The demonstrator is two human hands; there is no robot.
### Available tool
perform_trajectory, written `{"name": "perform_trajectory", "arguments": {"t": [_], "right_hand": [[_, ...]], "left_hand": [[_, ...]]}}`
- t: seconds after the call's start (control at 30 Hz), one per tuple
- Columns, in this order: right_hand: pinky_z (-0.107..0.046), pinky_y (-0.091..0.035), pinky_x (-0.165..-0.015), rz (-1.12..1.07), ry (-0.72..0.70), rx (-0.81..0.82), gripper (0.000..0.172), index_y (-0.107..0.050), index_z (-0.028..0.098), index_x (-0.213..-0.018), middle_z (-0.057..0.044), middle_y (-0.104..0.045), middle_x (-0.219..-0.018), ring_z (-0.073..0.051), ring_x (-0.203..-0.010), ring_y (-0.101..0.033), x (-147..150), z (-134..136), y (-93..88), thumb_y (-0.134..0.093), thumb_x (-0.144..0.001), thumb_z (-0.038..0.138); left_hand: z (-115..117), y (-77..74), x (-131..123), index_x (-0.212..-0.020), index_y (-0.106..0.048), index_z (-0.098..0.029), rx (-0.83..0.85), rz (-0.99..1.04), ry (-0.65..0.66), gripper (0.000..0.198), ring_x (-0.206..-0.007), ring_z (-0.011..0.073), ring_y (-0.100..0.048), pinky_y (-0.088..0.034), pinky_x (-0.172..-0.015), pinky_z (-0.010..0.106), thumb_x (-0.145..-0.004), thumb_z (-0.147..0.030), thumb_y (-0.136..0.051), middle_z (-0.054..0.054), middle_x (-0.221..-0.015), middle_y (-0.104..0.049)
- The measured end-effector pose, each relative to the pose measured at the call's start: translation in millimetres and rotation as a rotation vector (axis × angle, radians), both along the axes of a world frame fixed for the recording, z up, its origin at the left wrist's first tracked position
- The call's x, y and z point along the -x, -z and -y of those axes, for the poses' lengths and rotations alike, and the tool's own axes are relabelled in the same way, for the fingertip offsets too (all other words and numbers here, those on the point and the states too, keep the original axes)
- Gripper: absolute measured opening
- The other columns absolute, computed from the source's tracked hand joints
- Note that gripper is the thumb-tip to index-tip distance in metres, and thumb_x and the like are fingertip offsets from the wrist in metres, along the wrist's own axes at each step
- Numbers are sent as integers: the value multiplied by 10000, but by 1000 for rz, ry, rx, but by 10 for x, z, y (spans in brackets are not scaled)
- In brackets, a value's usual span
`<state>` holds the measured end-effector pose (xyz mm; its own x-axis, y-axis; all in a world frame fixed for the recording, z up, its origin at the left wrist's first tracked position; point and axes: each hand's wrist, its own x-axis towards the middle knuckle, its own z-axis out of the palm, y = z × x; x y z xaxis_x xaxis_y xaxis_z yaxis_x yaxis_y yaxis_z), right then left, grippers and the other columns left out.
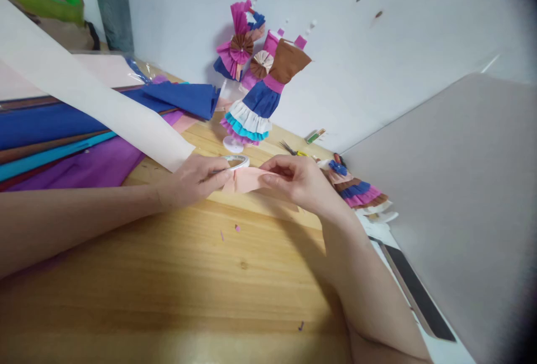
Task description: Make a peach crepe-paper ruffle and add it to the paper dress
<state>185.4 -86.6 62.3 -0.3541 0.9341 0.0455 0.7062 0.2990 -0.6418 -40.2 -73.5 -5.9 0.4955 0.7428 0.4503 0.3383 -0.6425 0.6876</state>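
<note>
Between my hands, above the wooden table (pixel 243 286), stretches a peach crepe paper strip (pixel 250 180). My left hand (pixel 197 176) is closed on the strip's left end and also grips a roll of tape (pixel 240 160), which shows a white rim. The strip's right end is pinched between the thumb and fingers of my right hand (pixel 296 176). Just beyond stands a small dress form in a paper dress (pixel 264 95) with a brown top and blue, white, turquoise and purple ruffles.
Coloured paper sheets (pixel 75 123) and a long pale strip (pixel 126 112) lie at the left. More paper dresses (pixel 242 45) stand against the wall. Scissors (pixel 293 150) and another ruffled dress (pixel 358 185) lie right. A dark-screened device (pixel 415 286) rests at the right edge.
</note>
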Motion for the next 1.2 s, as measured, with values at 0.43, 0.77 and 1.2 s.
{"name": "perform_trajectory", "arguments": {"t": [0.43,0.77,1.2], "right_hand": [[-245,-329,-517,-85,-47,132,249,-676,114,-790,-8,-575,-659,-110,-571,-463,-220,-135,-38,-657,-742,358],[-242,-301,-498,-77,-126,150,222,-618,144,-744,20,-514,-611,-94,-531,-422,-192,-120,-17,-610,-799,359],[-254,-347,-557,3,-89,-5,219,-618,145,-712,-8,-552,-649,-125,-607,-478,-58,-65,-3,-531,-828,309]], "left_hand": [[-16,2,8,-623,-531,-162,-118,-95,22,335,-529,90,-455,-301,-525,220,-919,-251,-401,-33,-544,-492],[-34,43,8,-642,-517,-166,-136,-131,34,337,-527,89,-467,-299,-522,221,-937,-271,-392,-40,-547,-472],[-21,34,1,-647,-517,-164,-151,-122,82,326,-535,85,-481,-313,-531,218,-945,-249,-416,-39,-557,-502]]}}
